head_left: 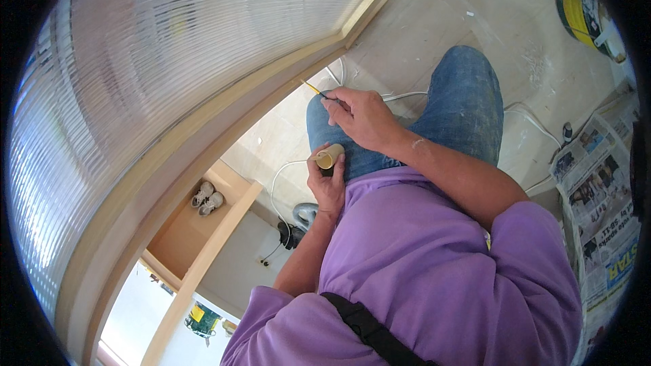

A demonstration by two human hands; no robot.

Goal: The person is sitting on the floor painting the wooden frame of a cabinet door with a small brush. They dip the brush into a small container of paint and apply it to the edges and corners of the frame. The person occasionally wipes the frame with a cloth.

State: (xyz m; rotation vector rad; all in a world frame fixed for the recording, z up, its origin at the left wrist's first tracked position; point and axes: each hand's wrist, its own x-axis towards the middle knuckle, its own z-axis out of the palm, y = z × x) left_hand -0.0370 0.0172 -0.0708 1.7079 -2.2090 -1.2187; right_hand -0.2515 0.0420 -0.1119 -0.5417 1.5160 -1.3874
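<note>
My right hand [361, 118] pinches a thin brush with a yellow tip [312, 87], whose point reaches toward the pale wooden frame [224, 105] of a ribbed translucent panel [169, 41]. My left hand [327, 179] is closed around a small round container with a cream-coloured top [329, 156], held just below the right hand over my knee. I am crouched in blue jeans [461, 102] and a purple shirt.
White cables [407, 95] trail across the pale floor. A yellow and black tin [583, 17] stands at the top right beside spread newspapers [600, 196]. A pair of light shoes [207, 198] lies on a wooden shelf at the lower left.
</note>
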